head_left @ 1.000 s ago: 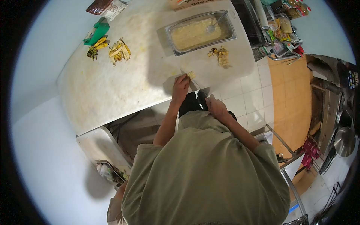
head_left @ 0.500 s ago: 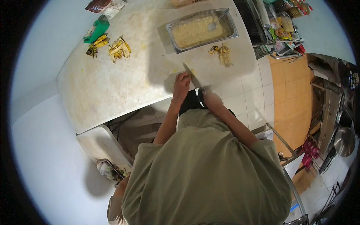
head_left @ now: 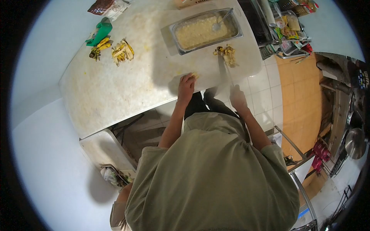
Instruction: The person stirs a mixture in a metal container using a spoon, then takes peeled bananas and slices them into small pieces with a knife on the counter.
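Near the table's front edge, my left hand (head_left: 186,87) has its fingers closed over a small piece of banana (head_left: 195,75) pressed on the tabletop. My right hand (head_left: 238,98) grips a knife (head_left: 230,75) by its handle, just off the table's edge. The blade, a little blurred, points away from me toward a small heap of cut banana pieces (head_left: 230,59) with some dark ends. Behind that heap is a long steel pan (head_left: 181,50) of pale, lumpy mash (head_left: 198,32). A ladle (head_left: 216,27) rests in the mash.
Banana peels (head_left: 123,52), unpeeled bananas (head_left: 103,43) and a green bag (head_left: 102,30) lie on the left of the white table (head_left: 111,92). A brown and white packet (head_left: 110,7) is at the back. Another person's sleeve (head_left: 118,215) shows at lower left. Rack with packets (head_left: 293,32) stands right.
My right hand has swung the knife rightward, away from my left hand, toward the heap of cut pieces. The left hand stays about where it was.
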{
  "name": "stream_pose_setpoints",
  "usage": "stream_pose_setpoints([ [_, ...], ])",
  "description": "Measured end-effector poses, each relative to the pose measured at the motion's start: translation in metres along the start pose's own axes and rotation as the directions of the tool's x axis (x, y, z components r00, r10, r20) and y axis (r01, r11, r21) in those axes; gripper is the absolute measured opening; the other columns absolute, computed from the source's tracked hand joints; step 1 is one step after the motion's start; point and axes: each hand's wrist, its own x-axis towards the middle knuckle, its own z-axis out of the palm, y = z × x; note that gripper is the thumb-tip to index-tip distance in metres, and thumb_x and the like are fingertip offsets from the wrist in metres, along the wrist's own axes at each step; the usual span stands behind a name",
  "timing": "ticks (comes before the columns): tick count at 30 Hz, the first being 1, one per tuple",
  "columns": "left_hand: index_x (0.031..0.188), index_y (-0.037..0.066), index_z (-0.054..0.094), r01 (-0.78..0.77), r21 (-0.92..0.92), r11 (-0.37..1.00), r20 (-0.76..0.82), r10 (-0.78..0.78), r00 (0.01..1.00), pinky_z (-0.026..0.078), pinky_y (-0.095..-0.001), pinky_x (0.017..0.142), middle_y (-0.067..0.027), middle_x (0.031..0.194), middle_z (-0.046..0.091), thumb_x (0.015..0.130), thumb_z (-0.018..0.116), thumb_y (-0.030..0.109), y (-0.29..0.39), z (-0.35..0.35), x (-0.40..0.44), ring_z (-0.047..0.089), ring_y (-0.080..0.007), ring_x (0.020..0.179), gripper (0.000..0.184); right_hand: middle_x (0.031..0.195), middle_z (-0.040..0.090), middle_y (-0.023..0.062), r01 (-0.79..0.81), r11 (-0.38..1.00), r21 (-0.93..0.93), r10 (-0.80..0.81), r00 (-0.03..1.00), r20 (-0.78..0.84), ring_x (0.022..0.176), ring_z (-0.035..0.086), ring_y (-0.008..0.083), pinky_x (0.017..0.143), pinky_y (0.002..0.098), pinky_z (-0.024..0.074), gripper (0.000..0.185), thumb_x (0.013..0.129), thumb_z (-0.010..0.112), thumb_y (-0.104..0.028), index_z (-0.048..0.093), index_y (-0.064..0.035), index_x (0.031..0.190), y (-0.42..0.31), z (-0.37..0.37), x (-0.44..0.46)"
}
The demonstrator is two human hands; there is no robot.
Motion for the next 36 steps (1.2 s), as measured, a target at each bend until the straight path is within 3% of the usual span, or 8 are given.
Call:
stream_pose_setpoints([
  [3, 0.106, 0.006, 0.072, -0.018, 0.039, 0.999, -0.024, 0.019, 1.000, 0.048, -0.0411, 0.099, -0.0105, 0.122, 0.065, 0.089, 0.067, 0.011, -0.002, -0.004, 0.000, 0.058, -0.0327, 0.111, 0.018, 0.066, 0.061, 0.0305, 0.016, 0.999, 0.046, -0.014, 0.999, -0.042, 0.065, 0.062, 0.0518, 0.052, 0.0586, 0.0469, 0.031, 0.104, 0.047, -0.029, 0.042, -0.0002, 0.094, -0.008, -0.007, -0.001],
  [4, 0.105, 0.006, 0.072, -0.019, 0.059, 0.998, -0.036, 0.021, 0.999, 0.048, -0.0410, 0.098, -0.0104, 0.120, 0.065, 0.089, 0.068, 0.011, -0.001, -0.006, -0.002, 0.058, -0.0324, 0.110, 0.017, 0.067, 0.061, 0.0307, 0.038, 0.992, 0.124, -0.043, 0.999, 0.034, 0.068, 0.062, 0.0523, 0.055, 0.0598, 0.0478, 0.031, 0.104, 0.047, -0.030, 0.042, -0.0001, 0.095, -0.006, 0.000, -0.003],
  [5, 0.104, 0.006, 0.073, -0.007, 0.081, 0.997, -0.036, 0.010, 0.999, 0.049, -0.0409, 0.097, -0.0100, 0.120, 0.066, 0.088, 0.068, 0.011, -0.001, -0.010, -0.004, 0.059, -0.0320, 0.109, 0.017, 0.069, 0.062, 0.0308, 0.027, 0.999, 0.038, -0.032, 0.989, 0.147, 0.070, 0.062, 0.0525, 0.058, 0.0603, 0.0491, 0.033, 0.104, 0.045, -0.032, 0.043, -0.0001, 0.098, -0.004, 0.014, -0.004],
  [10, 0.102, 0.008, 0.073, -0.038, 0.108, 0.993, -0.048, 0.044, 0.998, 0.051, -0.0411, 0.091, -0.0087, 0.117, 0.066, 0.088, 0.069, 0.011, 0.000, -0.020, -0.004, 0.059, -0.0302, 0.104, 0.015, 0.072, 0.064, 0.0303, 0.024, 0.995, 0.101, -0.058, 0.935, 0.349, 0.069, 0.063, 0.0510, 0.060, 0.0594, 0.0505, 0.037, 0.103, 0.045, -0.037, 0.044, -0.0003, 0.099, -0.068, 0.006, -0.023],
  [25, 0.099, 0.005, 0.073, 0.093, 0.021, 0.995, -0.025, -0.092, 0.995, 0.051, -0.0398, 0.089, -0.0095, 0.112, 0.064, 0.088, 0.067, 0.008, 0.004, -0.019, -0.009, 0.058, -0.0302, 0.104, 0.012, 0.072, 0.065, 0.0274, 0.037, 0.996, 0.082, -0.064, 0.930, 0.361, 0.073, 0.067, 0.0468, 0.062, 0.0567, 0.0542, 0.035, 0.100, 0.050, -0.034, 0.045, -0.0002, 0.100, -0.063, 0.056, -0.021],
  [28, 0.099, 0.005, 0.073, 0.103, 0.000, 0.995, -0.037, -0.103, 0.994, 0.051, -0.0399, 0.089, -0.0093, 0.111, 0.064, 0.087, 0.067, 0.007, 0.003, -0.018, -0.009, 0.058, -0.0299, 0.104, 0.013, 0.074, 0.066, 0.0272, -0.031, 1.000, -0.006, 0.031, 0.898, 0.438, 0.073, 0.067, 0.0468, 0.062, 0.0561, 0.0548, 0.034, 0.100, 0.050, -0.033, 0.045, 0.0008, 0.101, -0.059, 0.044, -0.027],
  [32, 0.100, 0.005, 0.073, 0.100, 0.018, 0.995, -0.041, -0.099, 0.994, 0.051, -0.0397, 0.089, -0.0092, 0.109, 0.064, 0.087, 0.067, 0.005, 0.005, -0.016, -0.012, 0.059, -0.0300, 0.102, 0.014, 0.076, 0.067, 0.0272, 0.050, 0.998, 0.026, -0.056, 0.926, 0.373, 0.072, 0.067, 0.0470, 0.063, 0.0560, 0.0547, 0.036, 0.100, 0.050, -0.035, 0.045, 0.0006, 0.104, -0.063, 0.042, -0.012],
  [36, 0.101, 0.005, 0.073, 0.112, 0.034, 0.993, -0.046, -0.110, 0.993, 0.051, -0.0402, 0.088, -0.0093, 0.110, 0.064, 0.087, 0.067, 0.005, 0.003, -0.016, -0.009, 0.059, -0.0303, 0.101, 0.015, 0.070, 0.065, 0.0280, 0.095, 0.994, -0.048, -0.087, 0.984, 0.157, 0.070, 0.066, 0.0479, 0.062, 0.0582, 0.0534, 0.035, 0.100, 0.050, -0.035, 0.047, -0.0004, 0.102, -0.002, 0.067, -0.002],
])
